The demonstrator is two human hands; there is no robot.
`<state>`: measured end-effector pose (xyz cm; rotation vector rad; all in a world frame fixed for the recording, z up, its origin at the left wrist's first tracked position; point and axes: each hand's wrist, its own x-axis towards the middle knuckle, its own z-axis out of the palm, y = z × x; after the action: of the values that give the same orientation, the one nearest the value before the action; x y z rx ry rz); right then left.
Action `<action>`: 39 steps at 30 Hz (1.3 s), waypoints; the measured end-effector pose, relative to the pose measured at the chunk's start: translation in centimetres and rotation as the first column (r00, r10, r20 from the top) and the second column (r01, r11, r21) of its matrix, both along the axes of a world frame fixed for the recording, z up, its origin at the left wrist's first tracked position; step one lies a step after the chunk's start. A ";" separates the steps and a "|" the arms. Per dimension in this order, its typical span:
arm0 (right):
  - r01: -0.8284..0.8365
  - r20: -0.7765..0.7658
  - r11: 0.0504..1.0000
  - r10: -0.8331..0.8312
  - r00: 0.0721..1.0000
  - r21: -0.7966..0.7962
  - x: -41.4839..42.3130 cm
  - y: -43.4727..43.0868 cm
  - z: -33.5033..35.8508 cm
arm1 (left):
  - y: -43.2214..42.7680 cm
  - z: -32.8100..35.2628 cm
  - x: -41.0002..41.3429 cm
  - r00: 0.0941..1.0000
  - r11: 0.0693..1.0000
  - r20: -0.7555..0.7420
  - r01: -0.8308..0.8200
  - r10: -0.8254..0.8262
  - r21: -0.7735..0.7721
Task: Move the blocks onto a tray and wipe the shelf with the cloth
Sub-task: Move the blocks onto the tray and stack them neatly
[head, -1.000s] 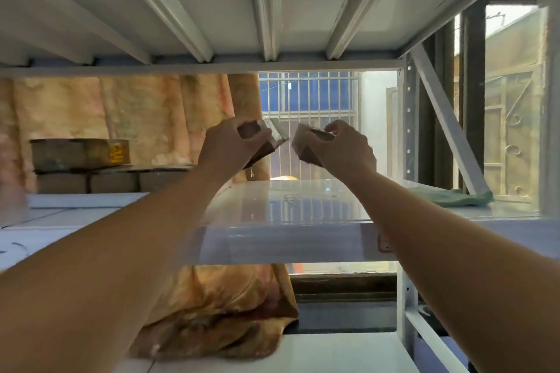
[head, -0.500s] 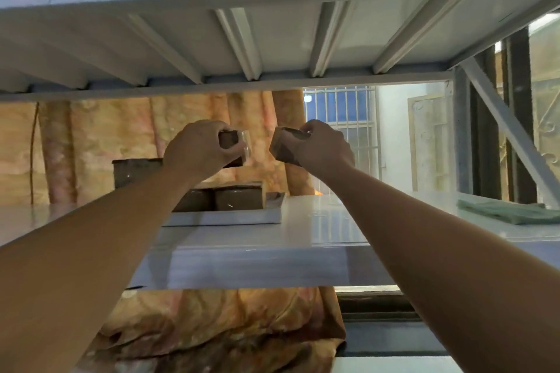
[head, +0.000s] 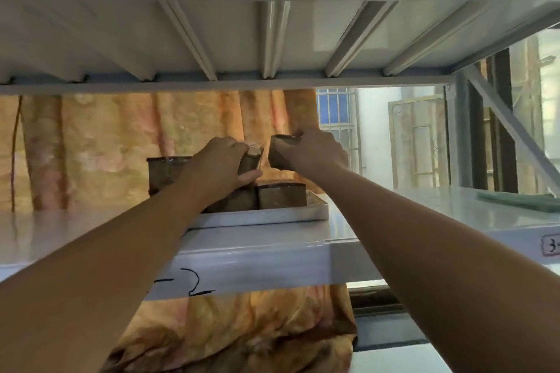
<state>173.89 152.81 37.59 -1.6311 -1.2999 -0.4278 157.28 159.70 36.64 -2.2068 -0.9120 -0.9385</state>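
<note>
My left hand (head: 219, 165) grips a brown block (head: 252, 159) just above the stack on the tray. Beside it, my right hand (head: 315, 151) grips a second brown block (head: 280, 150) at about the same height. Below them a shallow white tray (head: 272, 215) sits on the white shelf (head: 272, 248) and holds several brown blocks, one (head: 281, 195) at the front right and another (head: 165, 171) raised at the back left. My left forearm hides part of the stack. A folded green cloth (head: 521, 200) lies on the shelf at far right.
The upper shelf's ribbed underside (head: 272, 39) hangs close above my hands. An orange patterned curtain (head: 121, 145) hangs behind the shelf. A diagonal metal brace (head: 512, 127) and upright post stand at right. A barred window (head: 336, 112) shows behind.
Both hands carried their blocks leftward along the shelf and lowered them over the tray's stack. The view swung left, bringing the tray under my hands.
</note>
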 end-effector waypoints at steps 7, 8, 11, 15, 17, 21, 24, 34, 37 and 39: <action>0.008 0.026 0.999 -0.007 1.000 -0.044 -0.3 1.5 -0.5 | 1.0 -0.9 0.3 0.996 0.998 0.080 -0.047 0.043 0.051; 0.006 0.027 0.999 -0.005 1.000 -0.045 -0.3 1.7 -0.4 | 1.0 -0.9 0.3 0.995 0.999 0.091 -0.035 0.032 0.035; 0.001 0.024 1.000 -0.001 1.000 -0.025 -0.2 2.4 -0.2 | 1.0 -1.2 0.1 0.995 0.998 0.091 -0.052 0.050 0.024; -0.006 0.018 1.000 0.006 1.000 -0.030 -0.1 3.1 -0.2 | 0.7 -1.9 -0.6 0.985 0.997 0.166 -0.045 0.035 0.059; 0.000 0.036 0.998 0.002 0.999 -0.063 0.0 3.4 -0.4 | 0.6 -2.0 -0.9 0.982 0.997 0.189 -0.023 0.009 0.071; 0.018 0.126 0.996 -0.007 0.992 -0.090 0.2 3.5 -0.8 | 0.4 -2.2 -1.1 0.987 0.997 0.158 0.023 -0.034 0.074; -0.025 0.165 0.994 0.043 0.985 -0.107 0.6 3.4 -0.9 | 0.2 -2.3 -1.2 0.989 0.992 0.142 0.029 -0.047 0.124; -0.050 0.210 0.986 0.083 0.974 -0.158 1.2 3.4 -0.9 | 0.3 -2.2 -1.2 0.996 0.993 0.089 -0.023 0.013 0.114; -0.087 0.240 0.981 0.128 0.962 -0.175 1.4 3.4 -1.0 | 0.3 -2.4 -1.3 0.995 0.995 0.099 -0.018 0.008 0.101; -0.111 0.246 0.979 0.151 0.957 -0.169 1.5 3.4 -1.3 | 0.3 -2.4 -1.3 0.994 0.994 0.107 -0.018 0.006 0.111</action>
<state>175.36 156.19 36.33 -1.6419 -1.6630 -0.4802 155.98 159.97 34.19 -2.0715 -0.8972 -1.0836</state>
